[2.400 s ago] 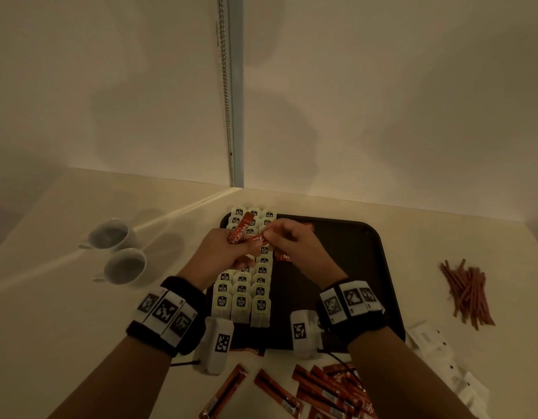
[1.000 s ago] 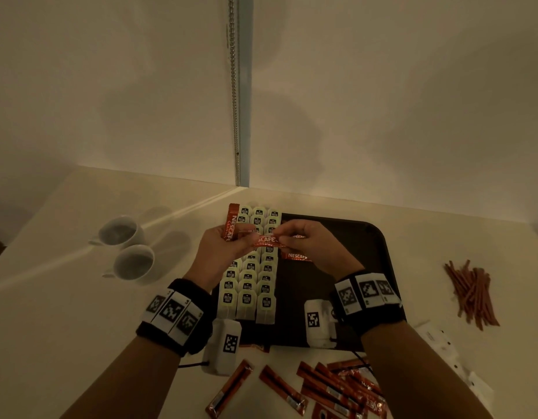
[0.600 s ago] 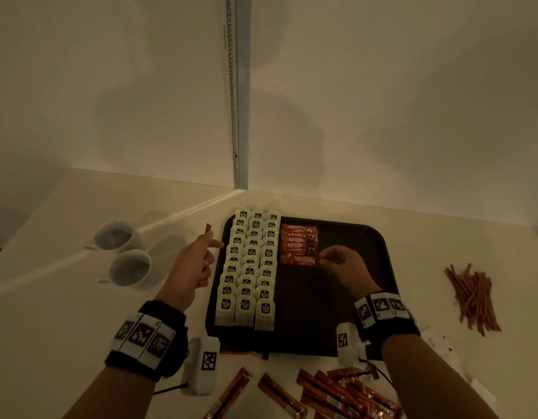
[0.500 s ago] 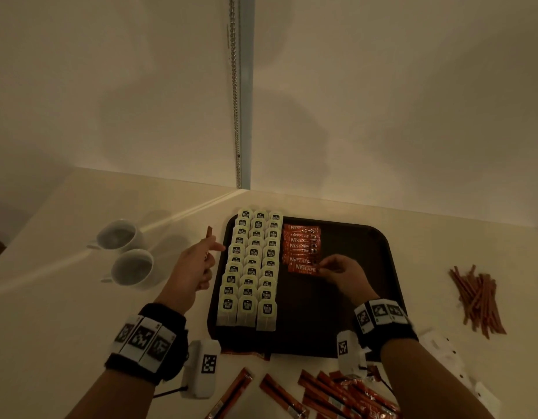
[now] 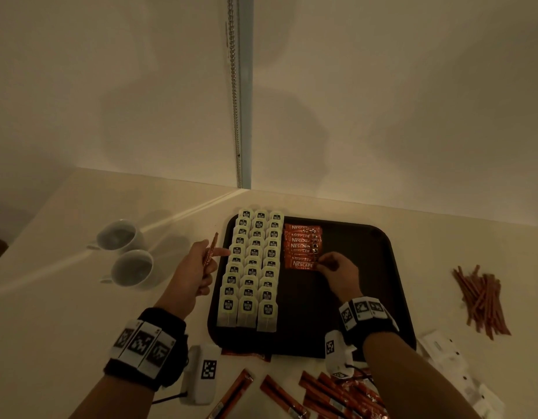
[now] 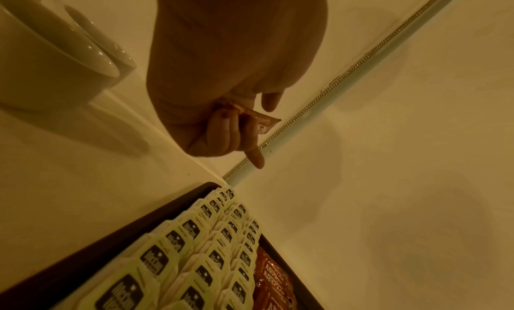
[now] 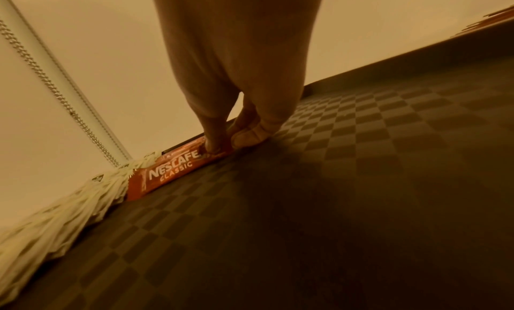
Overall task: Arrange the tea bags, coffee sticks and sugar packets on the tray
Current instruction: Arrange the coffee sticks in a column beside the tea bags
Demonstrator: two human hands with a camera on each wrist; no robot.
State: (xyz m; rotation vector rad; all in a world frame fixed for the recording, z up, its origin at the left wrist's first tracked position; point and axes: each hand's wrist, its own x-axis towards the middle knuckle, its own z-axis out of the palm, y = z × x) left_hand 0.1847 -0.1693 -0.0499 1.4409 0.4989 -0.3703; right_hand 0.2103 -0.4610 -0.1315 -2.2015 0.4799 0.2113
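Observation:
A dark tray [image 5: 382, 297] holds three columns of white tea bags [image 5: 252, 267] on its left side. Beside them lies a stack of red coffee sticks [image 5: 302, 243]. My right hand [image 5: 334, 269] pinches the right end of the nearest coffee stick [image 5: 301, 264] [image 7: 169, 172], which lies flat on the tray at the front of that stack. My left hand [image 5: 201, 264] hovers just left of the tray and grips another coffee stick [image 5: 210, 249] [image 6: 261, 121], index finger [image 6: 256, 158] pointing out.
Two white cups [image 5: 131, 267] stand on the table to the left. More coffee sticks [image 5: 337, 394] lie loose by the near edge. Thin brown sugar sticks [image 5: 482, 297] are piled at the right, with white packets [image 5: 452, 361] nearer me. Walls meet behind the tray.
My hands came apart above the tea bags. The right one carried a coffee stick down to the front of the red stack; the left swung out past the tray's left rim with its stick.

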